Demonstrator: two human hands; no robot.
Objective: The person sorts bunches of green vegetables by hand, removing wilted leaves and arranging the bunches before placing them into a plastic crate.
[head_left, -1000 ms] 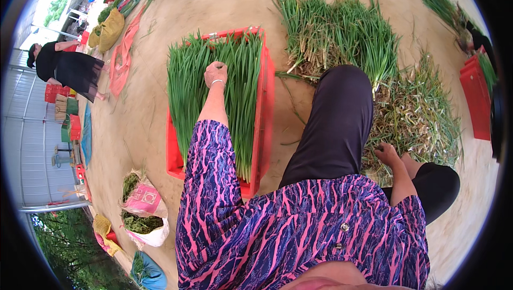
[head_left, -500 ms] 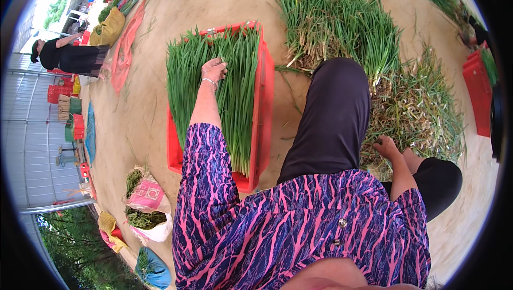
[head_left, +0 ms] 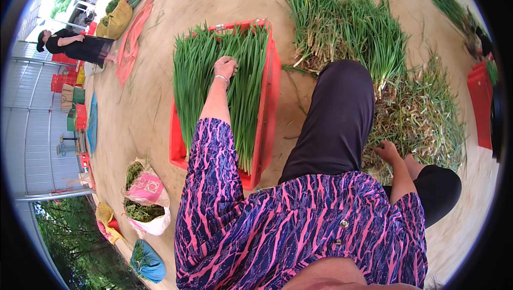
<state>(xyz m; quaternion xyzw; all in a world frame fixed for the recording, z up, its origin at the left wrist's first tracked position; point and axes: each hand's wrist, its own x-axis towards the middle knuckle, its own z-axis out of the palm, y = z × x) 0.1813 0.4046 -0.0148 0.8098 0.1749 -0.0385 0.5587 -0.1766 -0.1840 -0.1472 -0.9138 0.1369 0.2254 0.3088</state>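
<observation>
My left hand (head_left: 225, 67) rests with curled fingers on the green chives (head_left: 197, 81) that fill a red crate (head_left: 269, 103) on the ground in front of me. It wears a thin bracelet at the wrist. My right hand (head_left: 387, 151) reaches down into a heap of pale trimmed stalks and roots (head_left: 422, 119) by my right knee, fingers partly buried in it. My dark trouser leg (head_left: 336, 119) stretches between crate and heap.
A pile of uncut green onions (head_left: 347, 33) lies beyond my knee. Another red crate (head_left: 479, 103) stands at the right. Bags of greens (head_left: 143, 196) sit at the lower left. A person in black (head_left: 75, 47) bends at the far left near stacked crates.
My left hand has stayed on the chives in the crate. My right hand has stayed in the stalk heap. The view has shifted slightly.
</observation>
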